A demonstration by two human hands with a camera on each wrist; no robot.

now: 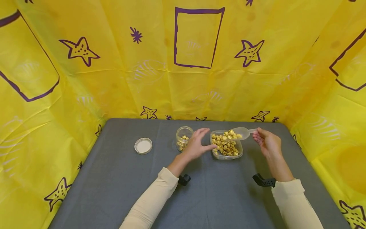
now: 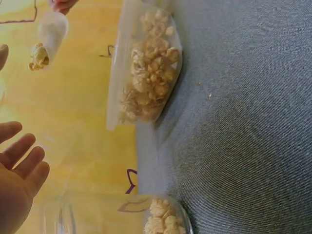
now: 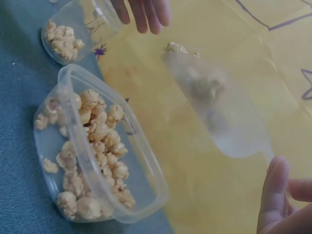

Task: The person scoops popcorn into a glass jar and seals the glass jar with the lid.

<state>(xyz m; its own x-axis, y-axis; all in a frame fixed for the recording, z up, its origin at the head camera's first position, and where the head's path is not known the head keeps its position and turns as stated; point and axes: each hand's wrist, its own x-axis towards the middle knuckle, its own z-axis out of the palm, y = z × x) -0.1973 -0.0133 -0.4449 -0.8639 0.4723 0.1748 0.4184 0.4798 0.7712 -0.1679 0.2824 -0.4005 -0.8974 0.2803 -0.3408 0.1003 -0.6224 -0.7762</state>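
Note:
My right hand [image 1: 268,142] pinches the handle of a translucent plastic scoop [image 1: 243,132], which carries several pieces of caramel popcorn [image 3: 207,85] above a clear plastic tub [image 3: 156,180]. More popcorn [image 1: 227,148] lies inside that tub. Between the tub and a glass jar [image 1: 184,131], my left hand [image 1: 196,144] hovers with its fingers spread and holds nothing. Popcorn covers the bottom of the jar, as the right wrist view also shows. In the left wrist view the left fingers [image 2: 34,168] are above the jar's side, apart from the tub.
A round white-lined lid [image 1: 143,146] lies on the grey cloth-covered table [image 1: 114,184], left of the jar. Yellow patterned fabric [image 1: 154,89] hangs behind the table and on both sides. Small crumbs [image 2: 210,95] sit on the cloth near the tub.

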